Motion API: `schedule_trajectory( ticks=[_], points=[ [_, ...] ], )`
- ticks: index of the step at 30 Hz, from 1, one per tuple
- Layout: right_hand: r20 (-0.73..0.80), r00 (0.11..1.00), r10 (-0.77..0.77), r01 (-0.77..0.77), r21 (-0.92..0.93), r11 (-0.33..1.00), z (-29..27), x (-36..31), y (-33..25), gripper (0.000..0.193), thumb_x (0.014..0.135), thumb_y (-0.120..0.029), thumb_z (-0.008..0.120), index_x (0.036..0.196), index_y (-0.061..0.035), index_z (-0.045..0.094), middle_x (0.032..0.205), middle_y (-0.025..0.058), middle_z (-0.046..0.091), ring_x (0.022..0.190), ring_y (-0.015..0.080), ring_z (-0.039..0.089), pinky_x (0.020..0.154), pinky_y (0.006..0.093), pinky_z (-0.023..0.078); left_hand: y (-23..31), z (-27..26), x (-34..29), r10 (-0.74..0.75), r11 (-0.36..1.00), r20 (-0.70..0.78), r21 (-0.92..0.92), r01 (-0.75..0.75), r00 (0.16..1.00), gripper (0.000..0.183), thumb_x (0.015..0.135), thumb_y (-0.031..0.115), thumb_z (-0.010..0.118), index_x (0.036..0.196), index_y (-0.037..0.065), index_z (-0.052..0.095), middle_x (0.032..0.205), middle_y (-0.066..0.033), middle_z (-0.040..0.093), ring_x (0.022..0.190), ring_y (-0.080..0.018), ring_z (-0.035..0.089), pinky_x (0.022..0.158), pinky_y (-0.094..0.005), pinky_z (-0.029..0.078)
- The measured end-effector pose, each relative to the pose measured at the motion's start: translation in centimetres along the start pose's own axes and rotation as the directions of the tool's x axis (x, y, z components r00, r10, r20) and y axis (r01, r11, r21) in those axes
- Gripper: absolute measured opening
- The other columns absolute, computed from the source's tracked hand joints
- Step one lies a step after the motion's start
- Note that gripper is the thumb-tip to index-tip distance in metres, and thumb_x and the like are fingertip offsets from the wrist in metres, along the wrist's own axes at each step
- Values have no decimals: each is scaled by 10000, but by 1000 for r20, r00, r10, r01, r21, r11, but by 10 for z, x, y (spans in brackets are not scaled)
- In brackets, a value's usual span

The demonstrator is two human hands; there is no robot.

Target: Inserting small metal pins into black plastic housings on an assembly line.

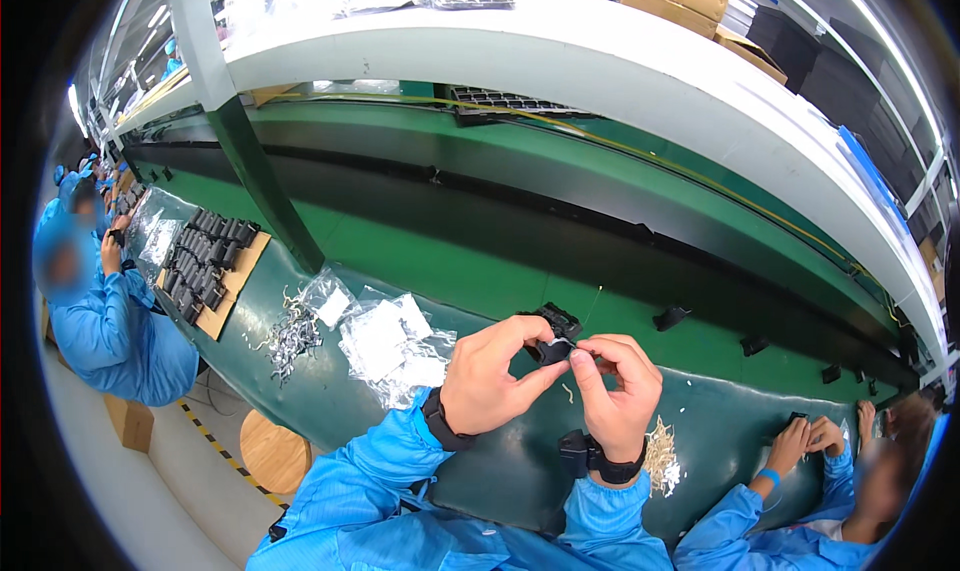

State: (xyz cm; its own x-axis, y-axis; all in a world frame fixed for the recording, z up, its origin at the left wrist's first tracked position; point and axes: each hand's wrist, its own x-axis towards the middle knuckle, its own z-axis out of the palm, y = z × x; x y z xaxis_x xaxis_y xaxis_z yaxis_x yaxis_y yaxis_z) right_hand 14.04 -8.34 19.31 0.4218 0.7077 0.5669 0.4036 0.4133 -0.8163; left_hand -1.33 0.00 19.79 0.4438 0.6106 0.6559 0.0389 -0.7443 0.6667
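Both hands meet over the green bench (480,471), at the centre of the view. The left hand (490,376) curls its thumb and fingers around a small black plastic part (553,336), gripping it from the 9 o'clock side. The right hand (618,391) pinches the same part from 3 o'clock, fingertips pressed together against it. A heap of clear plastic bags (390,346) lies at 9 o'clock of the hands. A pile of small pale pieces (662,456) sits at 4 o'clock, near the right wrist.
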Motion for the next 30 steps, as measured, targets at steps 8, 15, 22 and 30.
schedule_trajectory(
  ticks=[8,15,22,30],
  points=[
    [-17,986,-163,155,-224,962,3,-3,-8,155,831,37,791,977,12,743,908,126,710,721,189,676,548,260,527,-2,5,-2,83,997,31,-9,-82,996,376,750,3,857,1053,-7,633,1026,-163,723,919,-282,736,797,-340,590],
    [-7,978,-208,192,-355,915,1,-5,-14,207,781,24,831,973,-7,760,888,111,701,751,234,672,613,309,535,1,-2,-6,5,964,120,-266,27,993,293,826,-20,777,1065,-38,609,1103,-173,676,979,-262,713,880,-346,587],
    [42,974,-224,226,-325,918,0,-9,-14,295,754,47,829,1026,-64,800,909,74,666,783,217,647,616,310,530,7,3,-10,-132,944,186,-275,181,974,151,951,15,689,1032,-43,575,1127,-167,658,1020,-173,676,879,-322,588],
    [36,981,-189,191,-281,940,-3,-9,-10,309,777,54,817,1065,-56,794,933,86,668,816,205,655,615,297,540,9,8,-10,-152,918,187,-337,209,971,78,997,-17,592,1067,-49,582,1128,-164,659,1011,-173,679,878,-329,586]
  ],
)
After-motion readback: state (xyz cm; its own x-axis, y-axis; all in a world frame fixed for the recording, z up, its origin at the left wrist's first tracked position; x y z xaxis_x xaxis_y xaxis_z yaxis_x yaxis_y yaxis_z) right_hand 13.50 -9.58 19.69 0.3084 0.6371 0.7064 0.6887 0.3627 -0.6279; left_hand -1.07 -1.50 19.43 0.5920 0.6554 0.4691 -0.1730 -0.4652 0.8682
